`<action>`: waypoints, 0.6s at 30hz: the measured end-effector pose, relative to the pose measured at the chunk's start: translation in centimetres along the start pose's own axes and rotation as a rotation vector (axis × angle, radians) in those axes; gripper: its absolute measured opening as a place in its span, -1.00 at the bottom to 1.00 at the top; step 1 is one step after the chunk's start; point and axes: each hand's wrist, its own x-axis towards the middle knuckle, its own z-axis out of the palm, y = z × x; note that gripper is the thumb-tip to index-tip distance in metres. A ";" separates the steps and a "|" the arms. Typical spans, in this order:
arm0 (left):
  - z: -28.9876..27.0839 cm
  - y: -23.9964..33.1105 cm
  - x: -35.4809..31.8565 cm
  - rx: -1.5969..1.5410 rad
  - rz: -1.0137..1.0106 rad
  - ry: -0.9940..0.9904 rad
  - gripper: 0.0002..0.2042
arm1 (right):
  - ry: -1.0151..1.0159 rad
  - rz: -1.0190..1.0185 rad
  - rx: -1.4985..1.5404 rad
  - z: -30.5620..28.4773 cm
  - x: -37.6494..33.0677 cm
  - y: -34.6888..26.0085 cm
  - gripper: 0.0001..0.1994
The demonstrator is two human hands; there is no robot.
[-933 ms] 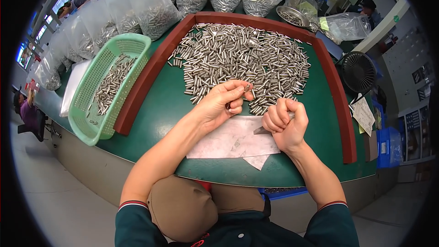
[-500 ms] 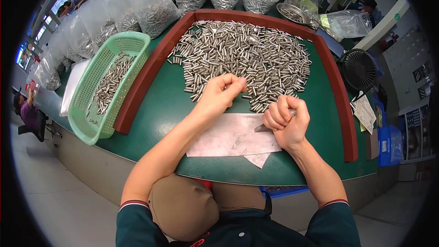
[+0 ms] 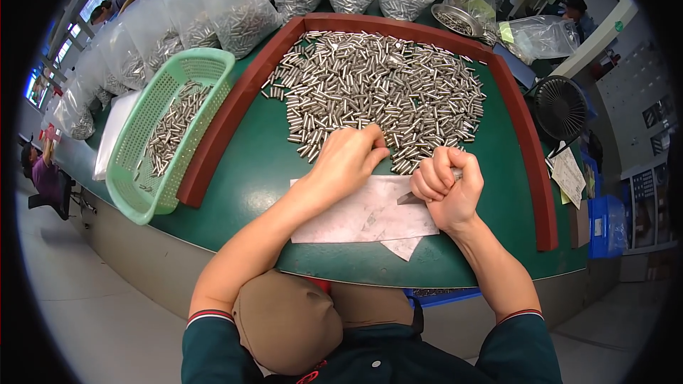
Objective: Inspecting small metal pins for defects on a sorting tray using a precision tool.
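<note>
A broad heap of small metal pins [image 3: 384, 85] covers the green table [image 3: 249, 185]. At the heap's near edge is my left hand [image 3: 347, 158], its thumb and fingers drawn together in a pinch. Whatever lies between those fingertips is hidden or too small to tell. My right hand [image 3: 448, 186] is closed in a fist over the right end of a stained pale cloth [image 3: 341, 215]. Out of the fist toward the left juts the tip of a grey blade-like metal tool [image 3: 408, 200]. The rest of that tool is covered by the hand.
A dark red wooden frame [image 3: 523, 149] borders the heap on three sides. Left of it stands a green plastic basket [image 3: 124, 160] with more pins. Clear bags of pins [image 3: 238, 18] line the back. A metal bowl [image 3: 455, 18] and a black fan [image 3: 560, 109] are at the right.
My left hand has turned knuckles-up, and its fingertips have come down from above the heap to its near edge. The right hand stays almost still.
</note>
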 end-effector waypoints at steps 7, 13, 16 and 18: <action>-1.6 -0.4 0.3 -1.496 -0.619 -0.132 -0.88 | -0.021 -0.012 -0.006 -0.3 0.1 0.0 -0.64; -1.0 -0.6 0.2 -1.459 -0.566 -0.160 -0.87 | -0.020 -0.014 0.002 -0.1 0.0 0.0 -0.65; -0.9 -1.1 0.3 -1.539 -0.556 -0.181 -0.88 | -0.016 -0.012 -0.001 -0.1 0.1 0.0 -0.64; -0.8 -1.2 0.2 -1.576 -0.551 -0.201 -0.89 | -0.019 -0.012 -0.005 -0.1 0.0 0.0 -0.64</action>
